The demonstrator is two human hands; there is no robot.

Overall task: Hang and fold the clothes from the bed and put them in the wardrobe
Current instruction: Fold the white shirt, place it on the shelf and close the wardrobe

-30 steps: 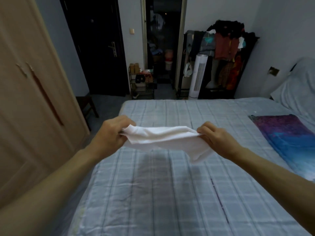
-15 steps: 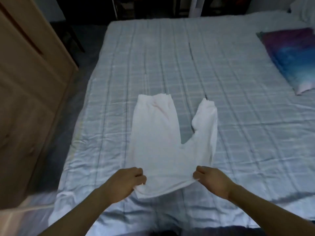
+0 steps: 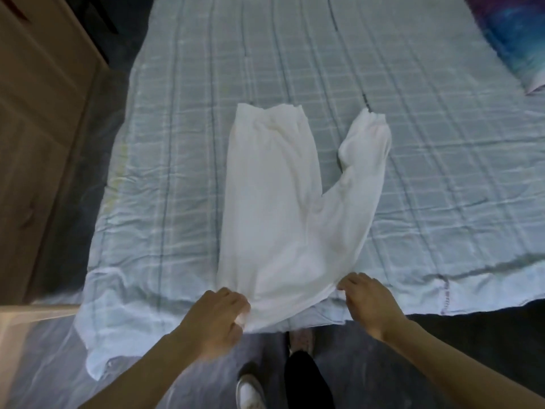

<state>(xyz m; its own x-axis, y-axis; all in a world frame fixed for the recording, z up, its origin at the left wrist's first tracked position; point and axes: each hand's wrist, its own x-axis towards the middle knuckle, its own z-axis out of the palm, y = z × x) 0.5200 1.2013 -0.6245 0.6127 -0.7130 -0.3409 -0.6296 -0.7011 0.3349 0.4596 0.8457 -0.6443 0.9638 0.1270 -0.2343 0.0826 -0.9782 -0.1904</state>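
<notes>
Wardrobe (image 3: 44,119) stands at left, beside the bed (image 3: 177,143). White trousers (image 3: 274,208) lie legs-away on the checked sheet; our left hand (image 3: 215,317) pinches one waistband corner, our right hand (image 3: 371,302) the other. We judge: tension evenly, flatten, then fold leg over leg.

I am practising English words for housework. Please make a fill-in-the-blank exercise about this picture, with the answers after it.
1. The white trousers lie spread flat on the ____.
2. The left hand and the right hand each hold the trousers at the ____ end.
3. The two legs point ____ from the person.
4. The pillow lies at the far ____ of the picture.

Answers: bed; waist; away; right
</notes>
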